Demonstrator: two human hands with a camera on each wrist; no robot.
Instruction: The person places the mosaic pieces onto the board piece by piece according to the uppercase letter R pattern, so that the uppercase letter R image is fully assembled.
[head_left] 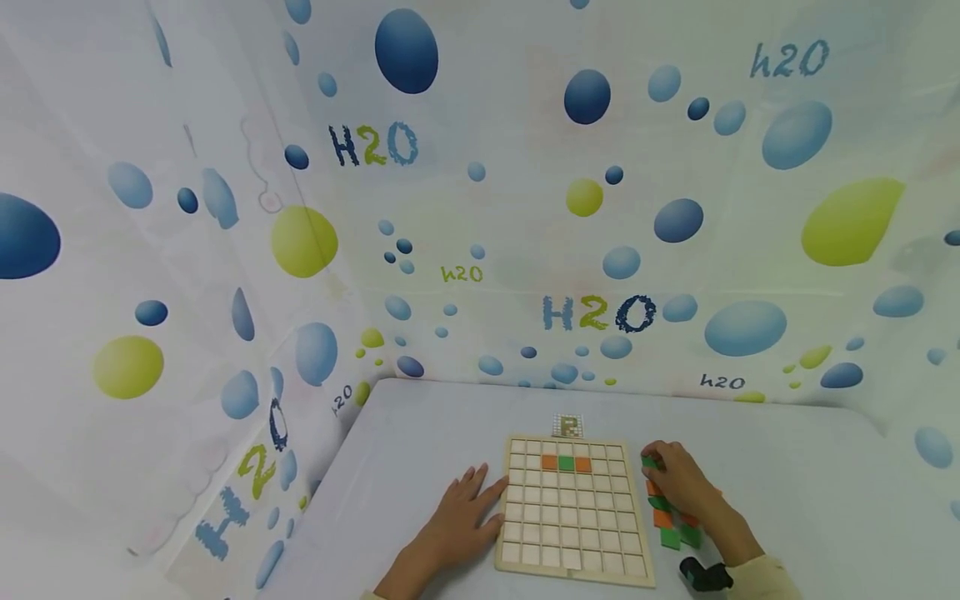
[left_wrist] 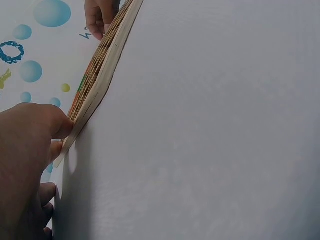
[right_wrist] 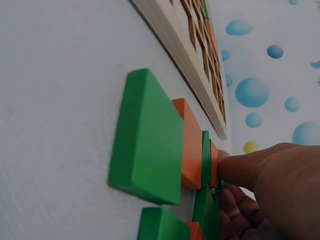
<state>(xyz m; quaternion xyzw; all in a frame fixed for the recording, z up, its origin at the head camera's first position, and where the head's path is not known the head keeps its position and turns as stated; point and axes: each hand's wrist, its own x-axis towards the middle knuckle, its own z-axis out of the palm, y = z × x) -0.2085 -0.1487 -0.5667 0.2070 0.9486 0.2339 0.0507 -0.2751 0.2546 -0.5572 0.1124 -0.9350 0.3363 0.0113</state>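
Observation:
A wooden grid board [head_left: 529, 555] lies on the table, with an orange tile [head_left: 550, 462], a green tile [head_left: 566, 463] and another orange tile [head_left: 583, 464] side by side in its second row from the back. My left hand [head_left: 462, 518] rests at the board's left edge, thumb and forefinger touching the frame, fingers spread. To the board's right, my right hand [head_left: 678, 477] pinches a green tile [head_left: 649, 461] at the far end of a column of loose tiles. In the right wrist view, a large green tile [right_wrist: 152, 145] stands out nearest, with the thumb beyond an orange tile [right_wrist: 191, 150].
Behind the board lies a small card [head_left: 568, 426] with a grid pattern. A black object [head_left: 703, 575] is beside the right sleeve. Bubble-printed sheeting [head_left: 510, 225] rises behind the white table [head_left: 420, 417] and along its left side.

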